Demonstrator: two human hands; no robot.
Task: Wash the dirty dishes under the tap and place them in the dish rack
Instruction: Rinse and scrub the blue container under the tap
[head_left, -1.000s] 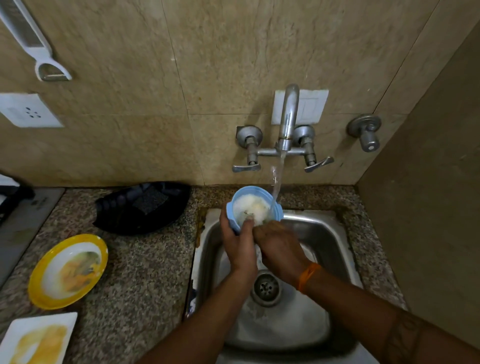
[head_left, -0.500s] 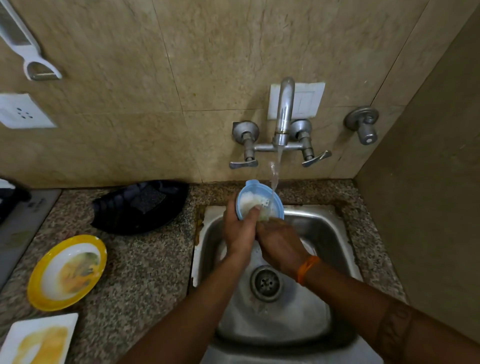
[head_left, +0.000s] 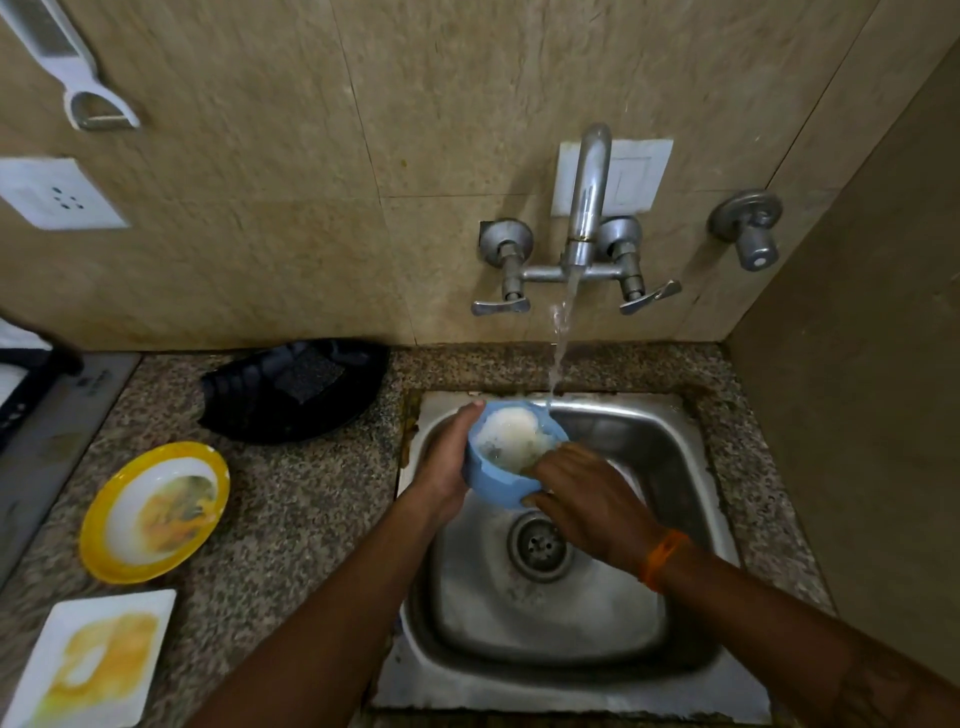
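A light blue bowl (head_left: 498, 478) full of white foam is held over the steel sink (head_left: 670, 499), just left of the running stream from the wall tap (head_left: 587, 208). My left hand (head_left: 447, 457) grips the bowl's left side, thumb on its rim. My right hand (head_left: 587, 499) has its fingers inside the bowl and its thumb under the bowl's wall. Whether it holds a sponge is hidden. A dirty yellow-rimmed plate (head_left: 153, 512) and a dirty white square plate (head_left: 91, 660) lie on the granite counter at left.
A black tray (head_left: 296, 389) with a dark scrub pad sits on the counter against the wall. A black rack edge (head_left: 26, 374) shows at far left. The drain (head_left: 540, 545) lies below my hands. A side wall (head_left: 857, 364) closes the right.
The bowl has come down from just under the spout into the sink mouth and tilted more upright. My right hand's fingers have shifted inside it. Water keeps running.
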